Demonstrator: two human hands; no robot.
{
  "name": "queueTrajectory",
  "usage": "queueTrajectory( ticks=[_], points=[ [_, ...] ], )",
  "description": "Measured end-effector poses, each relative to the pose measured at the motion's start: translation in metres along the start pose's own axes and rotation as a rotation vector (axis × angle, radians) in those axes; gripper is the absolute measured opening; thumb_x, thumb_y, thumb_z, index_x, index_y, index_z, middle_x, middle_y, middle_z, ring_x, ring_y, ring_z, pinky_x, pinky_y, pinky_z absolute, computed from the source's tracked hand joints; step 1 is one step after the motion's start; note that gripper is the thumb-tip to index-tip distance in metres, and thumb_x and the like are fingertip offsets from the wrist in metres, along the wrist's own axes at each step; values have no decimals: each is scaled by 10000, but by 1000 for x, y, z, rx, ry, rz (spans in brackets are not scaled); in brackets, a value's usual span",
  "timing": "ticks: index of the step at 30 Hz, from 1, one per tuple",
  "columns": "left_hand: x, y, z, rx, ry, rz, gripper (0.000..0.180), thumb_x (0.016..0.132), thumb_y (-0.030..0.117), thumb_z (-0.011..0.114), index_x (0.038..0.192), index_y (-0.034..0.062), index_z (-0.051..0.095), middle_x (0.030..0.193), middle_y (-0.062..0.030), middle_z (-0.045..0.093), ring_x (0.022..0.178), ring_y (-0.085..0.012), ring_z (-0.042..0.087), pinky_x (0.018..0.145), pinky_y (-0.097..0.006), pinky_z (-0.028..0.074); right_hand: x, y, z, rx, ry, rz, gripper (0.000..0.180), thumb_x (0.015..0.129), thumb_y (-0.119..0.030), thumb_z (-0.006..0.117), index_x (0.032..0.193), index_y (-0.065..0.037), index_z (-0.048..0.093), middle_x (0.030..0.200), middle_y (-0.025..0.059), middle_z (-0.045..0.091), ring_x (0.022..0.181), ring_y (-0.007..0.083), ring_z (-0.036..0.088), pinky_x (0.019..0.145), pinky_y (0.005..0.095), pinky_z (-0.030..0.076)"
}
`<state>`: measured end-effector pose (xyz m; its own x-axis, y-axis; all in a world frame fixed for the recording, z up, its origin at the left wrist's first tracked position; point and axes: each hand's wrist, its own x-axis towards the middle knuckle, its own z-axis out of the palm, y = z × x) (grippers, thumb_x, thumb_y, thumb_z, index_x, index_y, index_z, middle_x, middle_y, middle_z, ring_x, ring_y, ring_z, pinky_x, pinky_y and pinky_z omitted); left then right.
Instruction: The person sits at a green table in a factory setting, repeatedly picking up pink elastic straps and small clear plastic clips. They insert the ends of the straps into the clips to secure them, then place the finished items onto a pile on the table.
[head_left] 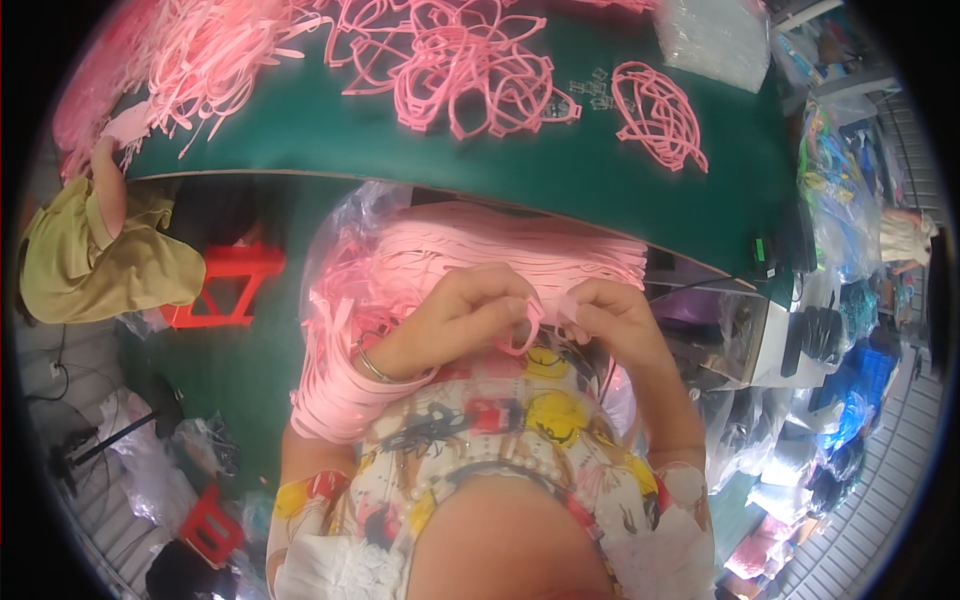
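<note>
The left hand pinches a pink strap, probably light, limp and best gripped near its end; whether the right hand beside it pinches anything is unclear.

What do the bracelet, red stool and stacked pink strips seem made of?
Bracelet: probably polished metal; thin, glinting band. Red stool: likely smooth plastic; evenly coloured, moulded-looking frame. Stacked pink strips: smooth-looking, flexible, since they curve softly; plastic or fabric, unclear.

Left hand holds a pink strap; right hand just beside; pink loops on a green table.
</note>
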<state>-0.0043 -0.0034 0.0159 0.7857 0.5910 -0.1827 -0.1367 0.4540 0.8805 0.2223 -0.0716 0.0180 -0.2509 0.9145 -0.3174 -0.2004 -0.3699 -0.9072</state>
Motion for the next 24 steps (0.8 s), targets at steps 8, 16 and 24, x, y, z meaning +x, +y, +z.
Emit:
queueTrajectory(
  ticks=[8,16,24],
  points=[
    [-7,4,-6,-9,6,11,160,922,91,499,946,-27,604,881,-66,570,786,-136,600,672,-263,518,14,-1,7,48,-46,140,176,924,-166,562,864,-7,607,602,-50,460,537,28,387,504,194,318],
    [-8,7,-9,9,-17,-16,165,911,97,494,933,-22,606,861,-68,579,769,-135,599,643,-244,486,21,-5,10,29,-89,171,176,912,-176,575,830,-23,609,584,-64,441,525,25,372,496,189,302],
    [-7,7,-10,-2,-16,-75,153,916,142,514,923,22,608,770,4,592,663,-40,503,552,-199,386,22,-3,7,33,-80,199,163,893,-180,599,856,-24,630,597,-54,490,524,22,403,490,186,301]
  ],
)
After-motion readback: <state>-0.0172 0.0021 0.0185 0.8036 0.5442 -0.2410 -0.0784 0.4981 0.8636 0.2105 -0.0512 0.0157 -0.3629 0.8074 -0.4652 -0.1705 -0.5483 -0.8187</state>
